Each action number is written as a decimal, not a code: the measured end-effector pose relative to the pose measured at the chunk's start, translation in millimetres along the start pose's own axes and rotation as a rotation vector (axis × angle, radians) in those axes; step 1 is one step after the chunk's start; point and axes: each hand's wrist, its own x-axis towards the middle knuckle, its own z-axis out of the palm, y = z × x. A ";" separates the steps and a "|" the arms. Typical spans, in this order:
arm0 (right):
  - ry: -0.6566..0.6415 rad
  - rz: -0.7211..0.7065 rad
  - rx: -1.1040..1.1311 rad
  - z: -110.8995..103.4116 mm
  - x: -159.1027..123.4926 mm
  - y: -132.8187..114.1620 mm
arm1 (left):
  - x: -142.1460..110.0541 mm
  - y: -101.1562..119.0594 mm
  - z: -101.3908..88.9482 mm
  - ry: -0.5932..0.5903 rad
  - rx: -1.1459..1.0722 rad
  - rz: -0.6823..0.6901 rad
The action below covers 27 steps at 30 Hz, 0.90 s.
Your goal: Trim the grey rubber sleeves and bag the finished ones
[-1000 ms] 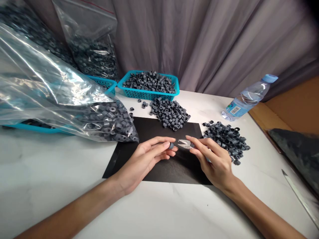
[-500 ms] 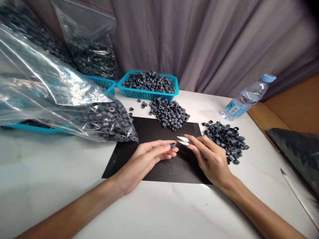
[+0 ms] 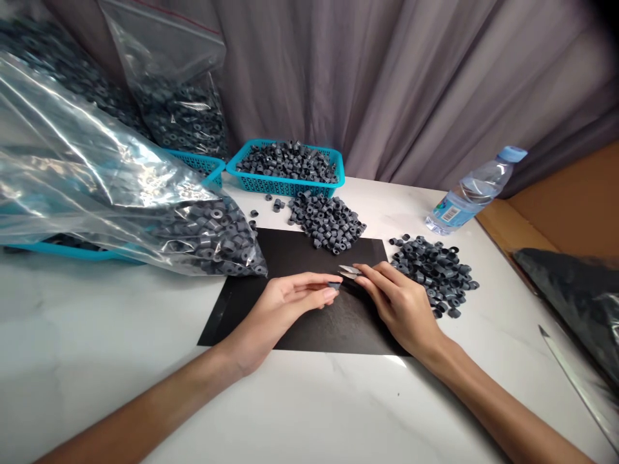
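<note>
My left hand [image 3: 285, 304] rests on a black mat [image 3: 300, 303] and pinches a small grey rubber ring [image 3: 333, 285] between thumb and fingertips. My right hand [image 3: 401, 303] grips a small pair of metal snips [image 3: 349, 271], whose blades point at the ring and almost touch it. One heap of grey rings [image 3: 329, 220] lies at the mat's far edge. A second heap of grey rings [image 3: 432, 265] lies just right of my right hand.
A clear bag of rings [image 3: 120, 193] lies at the left over a teal tray; another bag [image 3: 174, 90] stands behind. A teal basket [image 3: 287, 169] holds rings. A water bottle [image 3: 471, 191] lies at right, with a dark bag [image 3: 575, 296] and a blade [image 3: 575, 380].
Both hands have drawn closer together. The snips have turned and their blades have come in against the ring held in my left hand.
</note>
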 end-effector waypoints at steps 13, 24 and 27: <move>-0.040 -0.024 -0.027 4.2 2.2 -1.2 | 0.5 -0.3 -0.3 -0.018 0.105 0.079; -0.079 0.023 0.095 13.3 -0.3 0.3 | -2.4 -1.1 -2.9 -0.019 0.119 0.053; -0.087 0.036 0.087 12.6 0.6 -1.2 | -0.5 -3.7 -5.1 -0.018 0.176 0.071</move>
